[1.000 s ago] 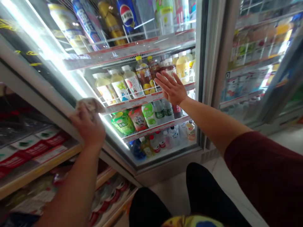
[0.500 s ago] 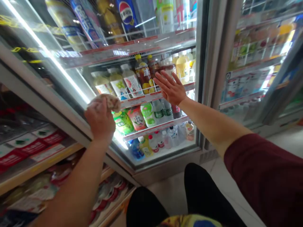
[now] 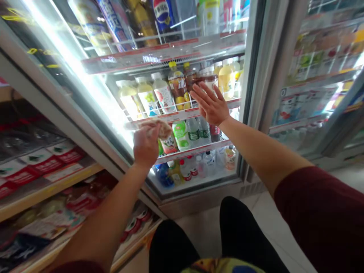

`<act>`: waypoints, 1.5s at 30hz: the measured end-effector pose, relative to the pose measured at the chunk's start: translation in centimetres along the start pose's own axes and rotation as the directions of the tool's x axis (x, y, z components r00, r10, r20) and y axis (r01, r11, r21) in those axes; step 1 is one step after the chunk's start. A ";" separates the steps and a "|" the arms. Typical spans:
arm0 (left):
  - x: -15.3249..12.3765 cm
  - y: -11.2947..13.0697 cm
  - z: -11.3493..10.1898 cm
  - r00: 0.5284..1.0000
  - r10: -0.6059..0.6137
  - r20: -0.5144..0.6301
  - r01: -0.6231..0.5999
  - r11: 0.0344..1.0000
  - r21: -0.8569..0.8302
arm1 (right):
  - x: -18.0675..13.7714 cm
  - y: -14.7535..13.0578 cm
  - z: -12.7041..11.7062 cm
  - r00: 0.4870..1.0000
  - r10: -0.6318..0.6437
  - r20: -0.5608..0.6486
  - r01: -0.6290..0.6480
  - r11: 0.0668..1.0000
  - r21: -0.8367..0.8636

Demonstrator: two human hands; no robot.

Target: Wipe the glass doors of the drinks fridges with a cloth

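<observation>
My left hand point(image 3: 146, 146) is closed round a crumpled, pale brownish cloth point(image 3: 162, 128), holding it up at the glass door point(image 3: 182, 131) of a lit drinks cooler. Motion blurs the hand and the cloth a little. To the right, my right hand point(image 3: 212, 104) lies flat with its fingers stretched out, at the same glass, and it holds nothing. Behind the glass stand rows of drinks, among them a yellow-capped tea bottle point(image 3: 178, 85) and a green-labelled bottle point(image 3: 181, 134), partly covered by my hands.
On the left is an open shelf point(image 3: 51, 189) with red and white packages point(image 3: 42, 161). A second cooler door point(image 3: 307, 83) stands to the right. My knees point(image 3: 241, 227) are bent below, above a pale tiled floor point(image 3: 264, 216).
My left hand has moved right across the glass with the cloth, from the door's left edge towards the middle. My right hand keeps its place on the glass; the view has shifted slightly.
</observation>
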State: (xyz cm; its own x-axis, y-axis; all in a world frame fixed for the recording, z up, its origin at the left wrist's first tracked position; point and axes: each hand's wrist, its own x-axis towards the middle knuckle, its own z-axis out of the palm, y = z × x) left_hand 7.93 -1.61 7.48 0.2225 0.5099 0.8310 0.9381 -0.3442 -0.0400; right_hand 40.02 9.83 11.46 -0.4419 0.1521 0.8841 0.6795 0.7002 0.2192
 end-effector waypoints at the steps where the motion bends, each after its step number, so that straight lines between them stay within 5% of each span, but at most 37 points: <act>1: -0.8 0.4 0.5 0.994 0.080 0.078 -0.080 0.997 0.004 | 0.0 0.0 0.0 1.000 0.004 0.000 -0.004 1.000 0.003; 4: -0.9 0.1 0.6 0.971 0.192 0.140 -0.202 0.977 0.065 | 0.0 -0.1 -0.1 1.000 0.016 0.003 -0.016 1.000 -0.015; 7: 2.0 -1.6 -1.3 0.996 0.034 -0.080 -0.023 0.990 0.140 | 0.0 -0.1 -0.1 1.000 0.012 -0.001 -0.012 1.000 -0.015; 10: 3.4 -2.2 -2.2 0.969 -0.067 -0.240 0.109 0.980 0.168 | 0.0 0.0 0.0 1.000 0.009 -0.017 -0.009 1.000 -0.013; 16: -0.3 0.2 0.2 0.978 0.195 0.079 -0.198 0.980 0.032 | -0.1 0.1 -0.2 1.000 0.023 -0.017 -0.024 0.999 -0.032; 19: 0.3 0.0 -0.4 0.993 0.109 -0.039 -0.106 0.993 0.058 | 0.0 -0.7 -0.2 0.997 0.050 -0.065 -0.050 0.999 -0.005; 22: 1.6 -0.4 -1.3 0.987 0.053 -0.151 -0.048 0.998 0.041 | 0.7 -3.7 0.0 0.982 0.099 -0.160 -0.098 0.995 0.019; 24: 1.8 -0.1 -1.2 0.987 0.067 -0.146 -0.070 0.997 -0.015 | 1.4 -6.8 0.2 0.988 0.022 -0.150 -0.014 0.999 0.051; 28: 0.6 0.9 0.5 0.986 0.033 -0.161 -0.052 0.992 -0.118 | 3.0 -13.3 1.8 0.947 -0.315 0.057 0.302 0.938 0.169; 32: -1.7 0.5 1.2 0.977 -0.127 -0.172 0.077 0.959 -0.272 | 3.7 -16.0 3.9 0.906 -0.382 0.184 0.338 0.913 0.230; 37: -4.2 -1.8 -0.9 0.957 -0.114 -0.268 0.088 0.990 -0.109 | 2.7 -13.6 4.8 0.851 -0.485 0.200 0.438 0.867 0.239; 41: -3.7 -4.2 -2.1 0.946 -0.098 -0.308 0.121 0.991 0.054 | 2.9 -9.3 3.0 0.779 -0.591 0.210 0.564 0.806 0.178; 45: -2.3 -6.1 -1.1 0.960 -0.121 -0.254 0.146 0.986 0.084 | 3.6 -5.4 0.1 0.890 -0.437 0.130 0.441 0.898 0.000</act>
State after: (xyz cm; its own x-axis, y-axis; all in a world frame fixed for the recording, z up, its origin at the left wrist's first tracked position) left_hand 1.39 -1.55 6.46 0.0330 0.3306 0.9432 0.9794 -0.1986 0.0353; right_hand 34.69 6.66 13.39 -0.7662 -0.0799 0.6376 0.4153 0.6955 0.5863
